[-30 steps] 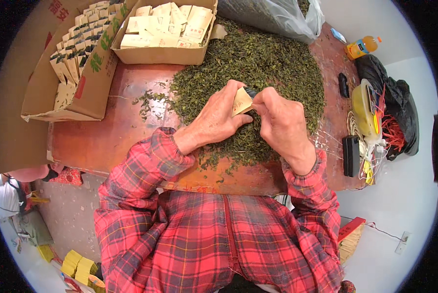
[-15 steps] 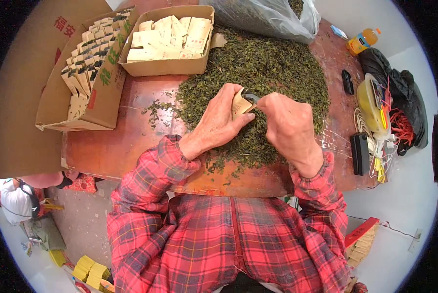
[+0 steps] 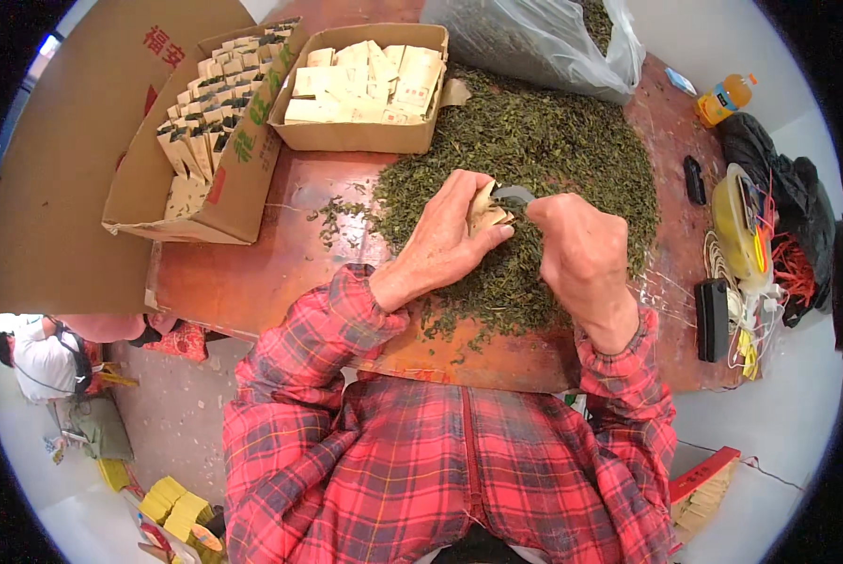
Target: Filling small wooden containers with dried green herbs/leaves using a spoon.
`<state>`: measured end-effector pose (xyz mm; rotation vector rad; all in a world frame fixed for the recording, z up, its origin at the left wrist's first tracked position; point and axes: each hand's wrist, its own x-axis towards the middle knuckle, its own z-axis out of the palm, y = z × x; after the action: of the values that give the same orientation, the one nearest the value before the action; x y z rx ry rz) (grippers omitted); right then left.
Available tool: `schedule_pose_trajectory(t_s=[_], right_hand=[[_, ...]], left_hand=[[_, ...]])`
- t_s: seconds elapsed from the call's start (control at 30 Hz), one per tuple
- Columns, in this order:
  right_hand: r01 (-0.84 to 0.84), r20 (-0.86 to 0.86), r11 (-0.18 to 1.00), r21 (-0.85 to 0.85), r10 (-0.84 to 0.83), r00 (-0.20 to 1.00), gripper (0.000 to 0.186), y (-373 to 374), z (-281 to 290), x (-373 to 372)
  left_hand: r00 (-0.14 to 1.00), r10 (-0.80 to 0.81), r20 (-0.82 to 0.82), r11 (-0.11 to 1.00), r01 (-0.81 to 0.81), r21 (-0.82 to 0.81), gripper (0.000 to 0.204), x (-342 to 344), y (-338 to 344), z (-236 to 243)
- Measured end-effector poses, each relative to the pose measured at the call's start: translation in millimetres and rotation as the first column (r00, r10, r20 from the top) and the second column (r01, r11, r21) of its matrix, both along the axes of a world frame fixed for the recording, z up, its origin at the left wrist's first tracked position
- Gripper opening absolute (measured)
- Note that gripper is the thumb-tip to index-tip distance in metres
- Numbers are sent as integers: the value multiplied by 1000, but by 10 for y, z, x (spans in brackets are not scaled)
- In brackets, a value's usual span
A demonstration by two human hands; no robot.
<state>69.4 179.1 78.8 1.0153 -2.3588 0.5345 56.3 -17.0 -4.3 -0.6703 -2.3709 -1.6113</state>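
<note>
Over a wide heap of dried green tea leaves [image 3: 572,141], my left hand [image 3: 440,235] grips a small tan paper packet [image 3: 483,212] between thumb and fingers. The packet's mouth faces right and gapes. In my right hand [image 3: 586,246] is a grey curved scoop [image 3: 513,195], its end right at the packet's mouth. My fist hides most of its handle, and I cannot tell how much leaf it carries.
To the left, a tall carton [image 3: 196,226] holds rows of filled packets. Beside it, a shallow cardboard box [image 3: 356,138] contains flat packets. A plastic bag [image 3: 534,47] lies behind the heap. A black case [image 3: 710,320], yellow container [image 3: 733,221] and orange bottle [image 3: 725,99] sit right.
The whole scene has shifted slightly to the right in view. The packet's mouth looks wider now, and more of the scoop shows between it and my right hand.
</note>
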Motion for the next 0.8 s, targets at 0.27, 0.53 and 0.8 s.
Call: schedule_pose_trajectory(t_s=[0.27, 0.53, 0.8], right_hand=[[-55, -78, 995, -78, 49, 996, 26, -26, -37, -77], [-64, -111, 996, -61, 57, 992, 29, 48, 15, -21], [18, -127, 979, -202, -45, 991, 18, 95, 79, 126]], left_hand=[[998, 12, 64, 999, -15, 35, 46, 7, -11, 58], [999, 44, 16, 998, -44, 47, 49, -38, 38, 2], [998, 59, -5, 994, -58, 92, 50, -13, -97, 62]])
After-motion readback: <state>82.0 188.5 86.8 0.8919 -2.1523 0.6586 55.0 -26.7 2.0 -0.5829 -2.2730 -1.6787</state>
